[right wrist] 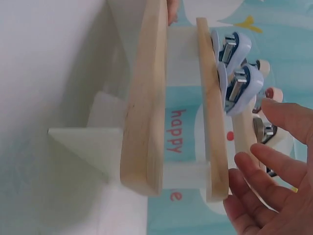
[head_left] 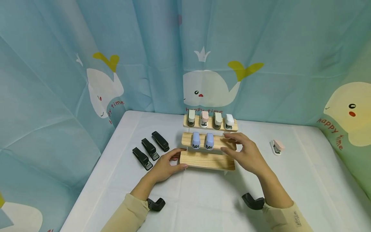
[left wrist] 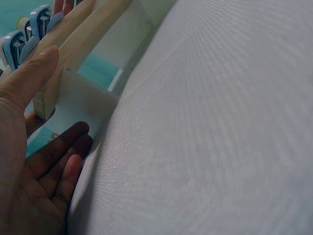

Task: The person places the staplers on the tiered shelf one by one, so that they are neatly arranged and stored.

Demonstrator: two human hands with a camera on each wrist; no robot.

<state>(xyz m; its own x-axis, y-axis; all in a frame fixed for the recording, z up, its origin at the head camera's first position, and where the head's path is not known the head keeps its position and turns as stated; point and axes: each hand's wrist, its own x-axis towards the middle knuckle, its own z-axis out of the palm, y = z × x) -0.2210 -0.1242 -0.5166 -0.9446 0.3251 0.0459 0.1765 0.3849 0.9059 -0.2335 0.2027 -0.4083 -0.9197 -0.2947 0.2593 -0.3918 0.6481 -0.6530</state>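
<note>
A three-tier wooden display stand [head_left: 208, 160] stands on the table. My left hand [head_left: 166, 166] grips the left end of its bottom tier, the thumb [left wrist: 36, 73] on the wood and a finger below. Two lavender-blue mini staplers [head_left: 196, 140] sit side by side on the middle tier. Around that tier's right end is my right hand [head_left: 246, 153], its fingers loosely bent and nothing held; whether the fingertips touch the wood I cannot tell. In the right wrist view its thumb is near a lavender-blue stapler [right wrist: 244, 88]. Several pale mini staplers [head_left: 204, 118] line the top tier.
Three black staplers [head_left: 150, 149] lie slantwise on the white table [head_left: 197, 199] left of the stand. A pink-and-white mini stapler [head_left: 277, 147] lies to the right. A blue whale-print curtain [head_left: 162, 64] hangs behind and at the sides.
</note>
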